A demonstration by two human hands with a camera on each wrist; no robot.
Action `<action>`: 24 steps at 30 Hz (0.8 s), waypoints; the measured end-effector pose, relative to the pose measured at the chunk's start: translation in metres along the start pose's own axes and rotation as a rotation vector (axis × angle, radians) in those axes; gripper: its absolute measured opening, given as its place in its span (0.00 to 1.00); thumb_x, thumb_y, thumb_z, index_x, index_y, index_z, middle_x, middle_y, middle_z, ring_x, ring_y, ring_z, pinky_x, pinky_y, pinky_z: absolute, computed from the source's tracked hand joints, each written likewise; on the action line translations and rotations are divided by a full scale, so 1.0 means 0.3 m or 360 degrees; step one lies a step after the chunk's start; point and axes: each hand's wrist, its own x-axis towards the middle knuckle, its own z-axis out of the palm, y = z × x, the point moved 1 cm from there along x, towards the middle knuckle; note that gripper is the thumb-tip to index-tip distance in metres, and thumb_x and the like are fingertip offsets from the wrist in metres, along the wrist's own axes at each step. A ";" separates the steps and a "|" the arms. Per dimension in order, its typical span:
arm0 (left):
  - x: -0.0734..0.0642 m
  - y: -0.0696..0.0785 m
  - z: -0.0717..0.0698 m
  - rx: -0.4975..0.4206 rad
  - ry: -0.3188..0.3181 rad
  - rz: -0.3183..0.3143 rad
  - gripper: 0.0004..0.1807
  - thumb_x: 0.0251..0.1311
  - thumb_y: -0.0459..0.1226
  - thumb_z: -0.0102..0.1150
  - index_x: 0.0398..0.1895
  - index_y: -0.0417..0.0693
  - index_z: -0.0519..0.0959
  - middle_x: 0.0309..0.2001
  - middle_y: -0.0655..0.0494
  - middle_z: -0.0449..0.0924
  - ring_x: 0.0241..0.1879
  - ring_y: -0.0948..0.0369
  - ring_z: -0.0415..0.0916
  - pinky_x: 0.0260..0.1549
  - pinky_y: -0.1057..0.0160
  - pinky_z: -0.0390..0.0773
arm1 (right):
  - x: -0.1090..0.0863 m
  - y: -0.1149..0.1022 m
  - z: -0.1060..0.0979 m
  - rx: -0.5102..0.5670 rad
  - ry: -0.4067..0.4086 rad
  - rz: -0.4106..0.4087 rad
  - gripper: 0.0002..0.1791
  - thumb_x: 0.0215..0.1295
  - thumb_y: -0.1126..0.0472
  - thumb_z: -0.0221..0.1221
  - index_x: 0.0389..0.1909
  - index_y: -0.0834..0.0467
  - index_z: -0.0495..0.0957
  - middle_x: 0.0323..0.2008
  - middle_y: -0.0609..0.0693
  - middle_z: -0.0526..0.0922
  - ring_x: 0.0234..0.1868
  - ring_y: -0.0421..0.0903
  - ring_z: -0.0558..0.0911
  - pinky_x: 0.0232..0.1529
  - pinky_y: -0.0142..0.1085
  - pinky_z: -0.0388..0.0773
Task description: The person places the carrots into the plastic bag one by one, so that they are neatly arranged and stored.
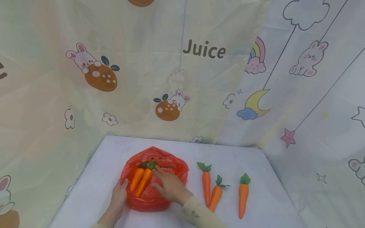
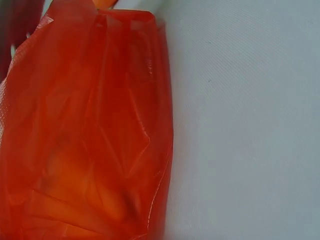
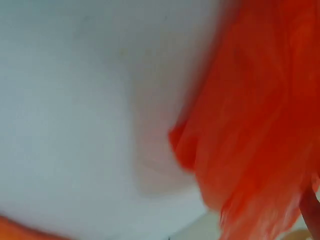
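Observation:
A red plastic bag (image 1: 154, 204) with dark printing lies with its mouth spread wide on the white table. Two carrots with green tops, a left one (image 1: 137, 179) and a right one (image 1: 144, 182), lie side by side in it. My left hand (image 1: 118, 197) grips the bag's left rim, thumb on the inner side. Over the bag's right half reaches my right hand (image 1: 170, 186), fingers extended close to the right carrot's leafy top, thumb apart and nothing between. Red film (image 2: 100, 125) fills much of the left wrist view; the right wrist view is blurred, with the bag (image 3: 255, 125) at right.
Right of the bag lie three more carrots: one upright in view (image 1: 206, 186), a tilted one (image 1: 215, 197) against its lower end, and one farther right (image 1: 243, 199). Printed cloth (image 1: 137, 104) hangs behind the white table (image 1: 228, 158) and along its sides.

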 end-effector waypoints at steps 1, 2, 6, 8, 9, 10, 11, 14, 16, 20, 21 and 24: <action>-0.001 -0.001 0.001 0.0002 -0.0002 0.0001 0.38 0.81 0.50 0.33 0.81 0.39 0.35 0.77 0.35 0.46 0.72 0.38 0.50 0.69 0.40 0.56 | -0.018 0.012 -0.019 -0.0023 0.0044 0.0000 0.38 0.74 0.34 0.47 0.79 0.46 0.57 0.78 0.42 0.56 0.75 0.46 0.62 0.71 0.51 0.64; -0.001 -0.001 0.001 0.0004 -0.0003 0.0003 0.38 0.81 0.50 0.33 0.81 0.39 0.35 0.77 0.35 0.47 0.72 0.38 0.51 0.69 0.40 0.56 | -0.037 0.026 -0.037 -0.0052 0.0089 0.0013 0.40 0.74 0.33 0.48 0.80 0.47 0.56 0.78 0.42 0.56 0.75 0.47 0.62 0.71 0.51 0.64; -0.004 -0.002 0.004 0.0017 -0.0004 0.0002 0.38 0.81 0.51 0.33 0.81 0.40 0.36 0.77 0.35 0.47 0.72 0.38 0.51 0.69 0.41 0.57 | -0.110 0.107 -0.102 -0.0135 0.0288 0.0106 0.43 0.72 0.36 0.54 0.81 0.50 0.54 0.78 0.45 0.57 0.74 0.50 0.63 0.70 0.52 0.65; -0.003 -0.003 0.004 0.0023 -0.0004 0.0006 0.38 0.81 0.51 0.32 0.81 0.39 0.36 0.77 0.35 0.47 0.72 0.38 0.51 0.69 0.40 0.57 | -0.141 0.154 -0.128 -0.0145 0.0381 0.0167 0.45 0.70 0.38 0.58 0.81 0.50 0.53 0.78 0.46 0.57 0.74 0.52 0.63 0.69 0.52 0.66; -0.002 -0.004 0.004 0.0025 -0.0004 0.0004 0.38 0.81 0.51 0.32 0.81 0.40 0.36 0.77 0.35 0.47 0.72 0.38 0.51 0.69 0.40 0.57 | -0.156 0.178 -0.140 -0.0139 0.0418 0.0202 0.45 0.70 0.39 0.59 0.81 0.50 0.52 0.78 0.46 0.57 0.74 0.52 0.63 0.70 0.53 0.66; -0.002 -0.005 0.004 0.0027 -0.0003 0.0000 0.38 0.81 0.51 0.32 0.81 0.40 0.36 0.77 0.35 0.47 0.72 0.38 0.51 0.69 0.40 0.57 | -0.170 0.201 -0.151 -0.0125 0.0450 0.0235 0.46 0.69 0.40 0.60 0.81 0.50 0.52 0.78 0.47 0.57 0.75 0.52 0.62 0.70 0.53 0.65; 0.000 -0.007 0.005 0.0026 0.0001 -0.0003 0.38 0.81 0.52 0.32 0.81 0.39 0.36 0.77 0.35 0.47 0.71 0.38 0.51 0.69 0.40 0.57 | -0.184 0.224 -0.161 -0.0104 0.0472 0.0274 0.46 0.69 0.41 0.61 0.81 0.50 0.52 0.78 0.47 0.57 0.75 0.53 0.62 0.70 0.54 0.65; 0.002 -0.010 0.007 0.0030 0.0008 -0.0012 0.39 0.81 0.52 0.32 0.81 0.39 0.36 0.76 0.35 0.48 0.71 0.38 0.52 0.68 0.40 0.58 | -0.219 0.291 -0.180 -0.0060 0.0514 0.0438 0.47 0.67 0.40 0.63 0.80 0.49 0.54 0.78 0.47 0.58 0.76 0.52 0.60 0.69 0.54 0.66; 0.003 -0.012 0.008 0.0032 0.0011 -0.0016 0.39 0.81 0.52 0.32 0.81 0.39 0.37 0.76 0.35 0.48 0.70 0.38 0.52 0.68 0.40 0.58 | -0.237 0.332 -0.183 -0.0019 0.0530 0.0534 0.47 0.66 0.40 0.64 0.80 0.50 0.56 0.77 0.48 0.59 0.76 0.53 0.60 0.69 0.55 0.66; 0.002 -0.012 0.011 0.0034 0.0015 -0.0021 0.39 0.81 0.52 0.31 0.81 0.38 0.36 0.76 0.34 0.48 0.71 0.38 0.52 0.68 0.40 0.58 | -0.261 0.403 -0.166 0.0039 0.0530 0.0679 0.49 0.64 0.41 0.67 0.79 0.55 0.57 0.76 0.52 0.61 0.75 0.54 0.61 0.69 0.54 0.66; 0.002 -0.011 0.011 0.0035 0.0013 -0.0022 0.39 0.81 0.52 0.31 0.81 0.38 0.36 0.76 0.34 0.48 0.71 0.38 0.52 0.68 0.40 0.57 | -0.266 0.417 -0.161 0.0046 0.0527 0.0699 0.49 0.64 0.42 0.67 0.79 0.56 0.56 0.76 0.54 0.61 0.75 0.55 0.61 0.69 0.55 0.66; 0.002 -0.012 0.012 0.0036 0.0010 -0.0034 0.39 0.81 0.52 0.32 0.80 0.38 0.35 0.76 0.33 0.47 0.71 0.38 0.51 0.68 0.39 0.57 | -0.279 0.449 -0.149 0.0064 0.0524 0.0748 0.50 0.64 0.44 0.68 0.78 0.62 0.56 0.75 0.58 0.63 0.74 0.57 0.63 0.70 0.55 0.65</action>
